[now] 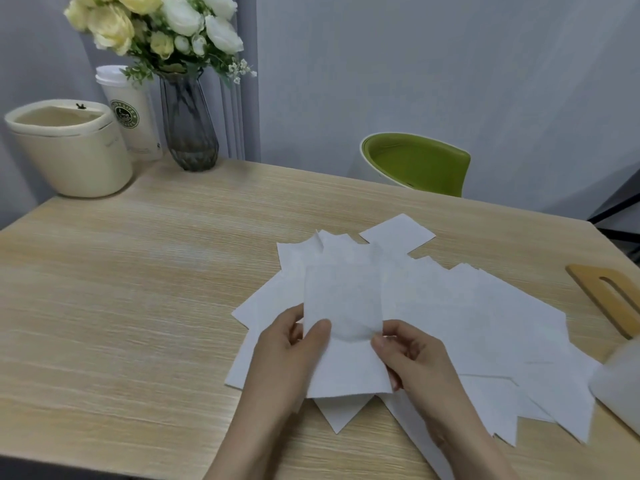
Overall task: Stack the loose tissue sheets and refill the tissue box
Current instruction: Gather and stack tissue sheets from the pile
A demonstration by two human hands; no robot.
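Cup logo — lettering unreadable

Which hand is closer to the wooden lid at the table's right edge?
Right. The right hand pinches the held tissue on the side toward the wooden lid, still well short of it. The left hand grips the tissue's far side, farther away.

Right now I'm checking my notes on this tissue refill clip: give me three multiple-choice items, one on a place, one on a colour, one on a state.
1. Where does the glass vase stand?
A. far left corner of the table
B. on the chair
C. beside the hands

2. What colour is the chair?
A. red
B. green
C. black

3. How is the held tissue sheet?
A. lying flat, untouched
B. crumpled into a ball
C. pinched by left hand and right hand

Key: 1 A, it stands beside the paper cup; 2 B, green seat shell; 3 C, both thumbs press its lower edge.
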